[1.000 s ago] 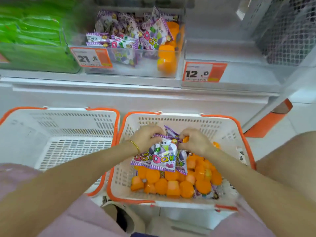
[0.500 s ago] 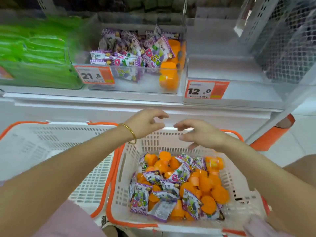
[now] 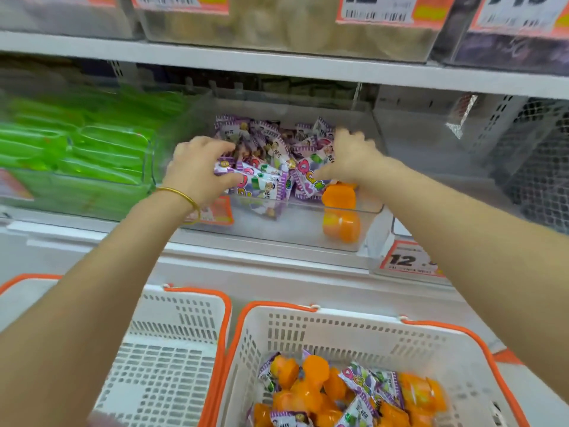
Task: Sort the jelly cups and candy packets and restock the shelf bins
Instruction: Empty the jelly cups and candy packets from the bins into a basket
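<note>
Reaching into the clear shelf bin (image 3: 277, 232), above the white basket (image 3: 338, 331) of unsorted stock, both hands bunch the purple candy packets (image 3: 264, 149) together, likely to keep them off the orange jelly cups (image 3: 340, 211) in its front right corner. The left hand (image 3: 197, 167) curls round packets, and the right hand (image 3: 348, 158) pinches others.

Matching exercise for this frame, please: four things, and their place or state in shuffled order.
1 left hand
2 green packs
3 right basket
4 shelved jelly cups

A front right corner of clear bin
B holds mixed cups and packets
C bin left of the clear one
D grips purple candy packets

Pairs: 1-D, 2-C, 3-B, 4-A
</note>
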Demonstrator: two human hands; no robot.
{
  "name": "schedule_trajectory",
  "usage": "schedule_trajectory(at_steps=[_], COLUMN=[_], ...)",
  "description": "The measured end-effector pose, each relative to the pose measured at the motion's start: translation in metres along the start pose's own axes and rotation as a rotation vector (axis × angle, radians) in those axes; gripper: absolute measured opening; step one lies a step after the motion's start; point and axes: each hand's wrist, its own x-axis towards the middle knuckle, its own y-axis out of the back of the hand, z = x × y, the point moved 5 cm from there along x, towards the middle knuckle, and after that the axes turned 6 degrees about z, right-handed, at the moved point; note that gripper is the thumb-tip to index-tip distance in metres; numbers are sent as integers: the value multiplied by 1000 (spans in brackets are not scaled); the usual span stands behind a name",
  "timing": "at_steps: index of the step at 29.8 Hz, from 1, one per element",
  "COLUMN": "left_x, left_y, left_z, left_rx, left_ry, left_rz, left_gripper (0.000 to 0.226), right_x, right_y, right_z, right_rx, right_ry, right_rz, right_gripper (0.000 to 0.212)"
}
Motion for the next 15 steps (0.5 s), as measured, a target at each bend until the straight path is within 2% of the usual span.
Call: schedule_trajectory(at_steps=[3,8,10,15], left_x=[11,27,31,38], left_y=[-13,-27,-34,-52], left_z=[-20,-27,-25,-20], left_rx=[18,103,135,145], left_ry=[30,116,138,115], left_rz=[-132,-445,-556,-628], left_gripper=[83,115,123,131], right_x=[24,53,57,70], right_y=[-19,-33,-32,-40], right_z=[-4,-17,-24,-24], right_rx=[-117,-42,-46,-205], right_ry=[16,29,41,87], right_rz=[-90,95,113,18], right_gripper=[81,83,88,86])
